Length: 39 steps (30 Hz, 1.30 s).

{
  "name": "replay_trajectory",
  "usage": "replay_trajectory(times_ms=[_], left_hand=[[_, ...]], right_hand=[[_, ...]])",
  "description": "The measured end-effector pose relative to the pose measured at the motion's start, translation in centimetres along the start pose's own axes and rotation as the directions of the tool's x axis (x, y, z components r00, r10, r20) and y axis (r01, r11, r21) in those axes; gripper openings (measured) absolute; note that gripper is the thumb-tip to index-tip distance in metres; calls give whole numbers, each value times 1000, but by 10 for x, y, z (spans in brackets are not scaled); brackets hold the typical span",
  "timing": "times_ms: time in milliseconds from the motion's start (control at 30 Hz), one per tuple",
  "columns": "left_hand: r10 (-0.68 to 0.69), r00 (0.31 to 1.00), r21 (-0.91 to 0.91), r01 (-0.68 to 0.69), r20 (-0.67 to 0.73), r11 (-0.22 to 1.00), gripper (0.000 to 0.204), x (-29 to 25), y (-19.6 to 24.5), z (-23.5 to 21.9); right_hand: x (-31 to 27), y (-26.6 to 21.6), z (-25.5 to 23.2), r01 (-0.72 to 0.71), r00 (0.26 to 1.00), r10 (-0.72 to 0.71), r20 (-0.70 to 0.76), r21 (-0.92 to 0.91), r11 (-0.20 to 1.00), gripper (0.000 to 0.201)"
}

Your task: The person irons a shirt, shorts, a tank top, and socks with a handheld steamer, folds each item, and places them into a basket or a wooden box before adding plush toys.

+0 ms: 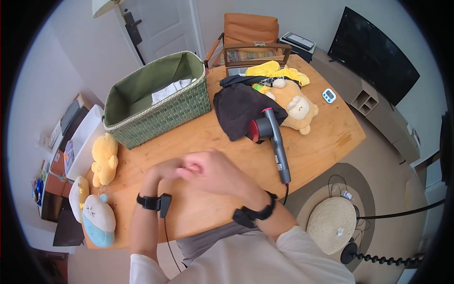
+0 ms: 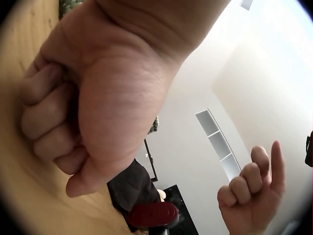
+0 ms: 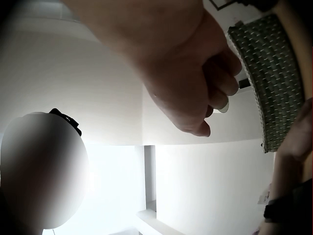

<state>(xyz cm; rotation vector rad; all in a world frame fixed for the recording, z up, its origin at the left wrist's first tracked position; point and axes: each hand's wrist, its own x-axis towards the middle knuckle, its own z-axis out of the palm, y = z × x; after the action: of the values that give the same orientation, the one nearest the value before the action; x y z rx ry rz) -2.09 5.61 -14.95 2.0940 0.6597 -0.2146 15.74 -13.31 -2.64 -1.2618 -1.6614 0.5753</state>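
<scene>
Over the near middle of the wooden table (image 1: 189, 208), both hands are raised close together, overlapping in the head view. My left hand (image 1: 166, 169) has its fingers curled in toward the palm, and the left wrist view shows this left hand (image 2: 112, 98) with nothing in it. Curled fingers also show on my right hand (image 1: 215, 173); in the left wrist view one digit of that right hand (image 2: 254, 196) sticks up. Nearest ahead of the hands are a grey hair dryer (image 1: 276, 146) with a red end and a dark folded cloth (image 1: 239, 111) under its head.
A green woven basket (image 1: 161, 118) holding white cloth stands at the back left. Yellow plush toys (image 1: 104, 158) and a blue-white plush (image 1: 98, 220) line the left edge. Beyond the dryer lie a tan bear plush (image 1: 298, 109), yellow cloth (image 1: 269, 69) and a small timer (image 1: 329, 95).
</scene>
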Motion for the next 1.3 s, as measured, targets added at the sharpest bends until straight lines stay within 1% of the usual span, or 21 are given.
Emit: replay_trajectory(times_ms=[33,67,100,167,200,267,400,467,500,567,633,700,733,767,833,900,967,1067,1167,1233,1300], left_hand=[[-8,999,70,4,51,998,34,12,6,-6],[-85,996,56,87,-24,995,42,24,31,-7],[-163,982,32,166,-98,986,50,38,60,-5],[-160,934,74,193,-319,978,56,79,77,0],[-155,926,45,181,-344,982,59,96,86,3],[-148,915,12,164,-377,986,62,126,103,4],[-142,895,-24,146,-424,989,59,168,116,11],[-89,868,-31,85,-489,996,47,177,119,12],[-84,868,-30,79,-490,996,47,179,122,8],[15,835,-186,-140,-550,972,40,176,132,-8],[43,834,-262,-220,-549,940,38,139,180,-30],[141,799,-460,-470,-585,753,29,111,212,-50],[231,788,-455,-538,-571,709,25,104,217,-62],[239,777,-443,-550,-583,708,25,87,228,-67],[330,664,-392,-695,-671,603,26,27,257,-63],[95,590,-500,-749,-802,434,27,-28,271,-60],[276,547,-448,-823,-790,350,48,-66,241,-79],[283,453,-356,-873,-846,333,38,-124,220,-78],[346,572,-394,-793,-744,464,43,-159,181,-71],[380,575,-310,-765,-725,565,37,-171,164,-54],[512,500,-97,-775,-698,625,31,-169,160,-38]], right_hand=[[-13,-3,-17,-77,996,75,-39,-34,996,35],[-27,-4,-32,-155,986,149,-78,-68,986,34],[-40,4,-41,-206,958,177,-224,-113,972,34],[-65,39,-58,-352,859,224,-459,-214,911,28],[-76,60,-67,-441,797,240,-554,-263,858,24],[-98,81,-78,-585,680,224,-698,-332,740,36],[-128,120,-78,-586,703,104,-704,-489,646,57],[-131,127,-73,-620,657,366,-659,-197,760,69],[-133,126,-74,-619,657,361,-662,-200,760,69],[-130,123,-75,-653,638,426,-641,-158,741,68],[-132,128,-75,-613,652,415,-635,-120,781,66],[-134,132,-76,-568,674,398,-623,-92,818,65],[-135,132,-76,-557,681,389,-620,-94,825,63],[-134,133,-76,-546,690,381,-615,-97,832,62],[-135,139,-73,-515,701,343,-625,-111,850,60],[-137,143,-69,-484,704,309,-639,-114,867,58],[-137,145,-69,-492,661,313,-682,-79,867,57],[-133,138,-74,-530,651,338,-680,-89,843,56],[-140,143,-72,-555,667,273,-694,-218,803,56],[-131,129,-68,-557,687,214,-694,-315,769,57],[-117,84,-56,-517,700,-241,-672,-710,478,59]])
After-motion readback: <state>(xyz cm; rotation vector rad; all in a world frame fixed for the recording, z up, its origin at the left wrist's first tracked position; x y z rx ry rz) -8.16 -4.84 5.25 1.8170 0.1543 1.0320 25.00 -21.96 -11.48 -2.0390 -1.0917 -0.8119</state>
